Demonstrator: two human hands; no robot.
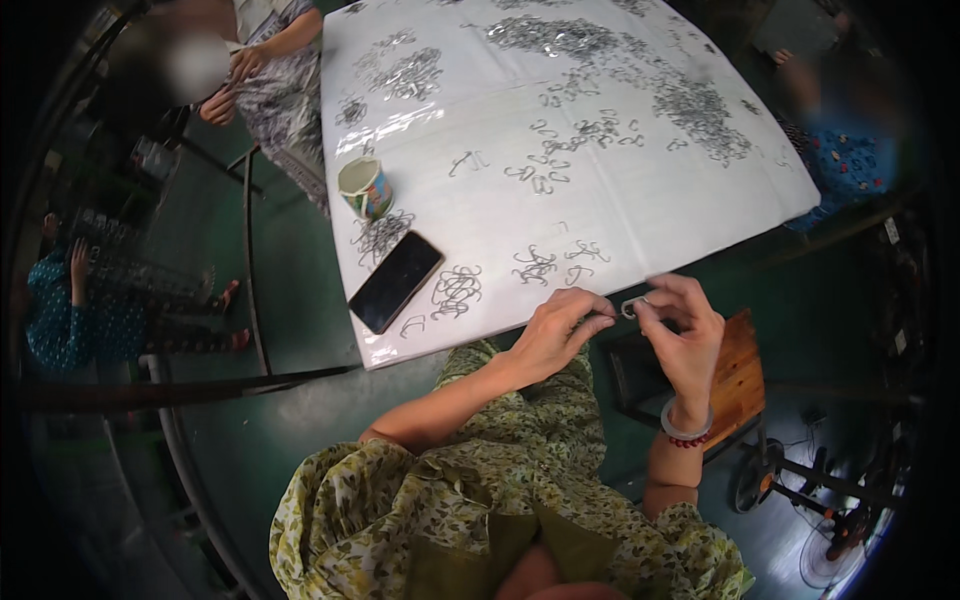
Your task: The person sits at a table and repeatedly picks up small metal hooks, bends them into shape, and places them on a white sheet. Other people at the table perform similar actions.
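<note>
Just off the table's near edge, my right hand [683, 330] pinches a small bent metal wire piece [630, 308], its loop showing between thumb and fingers. My left hand [563, 328] is beside it, thumb and fingertips pressed together next to the loop; whatever is in that pinch is too small to make out. On the white tabletop [480, 210] close to my hands lie a small pile of hook-shaped wires [535, 265] and a few scattered hooks [585, 262]. Farther left is a denser pile of curved wires [457, 291].
A black phone [397, 282] lies at the table's near left corner, with a patterned cup [366, 188] behind it. Large heaps of metal pieces [555, 37] spread across the far side. Other people sit left and right. A wooden stool [737, 375] stands right of my lap.
</note>
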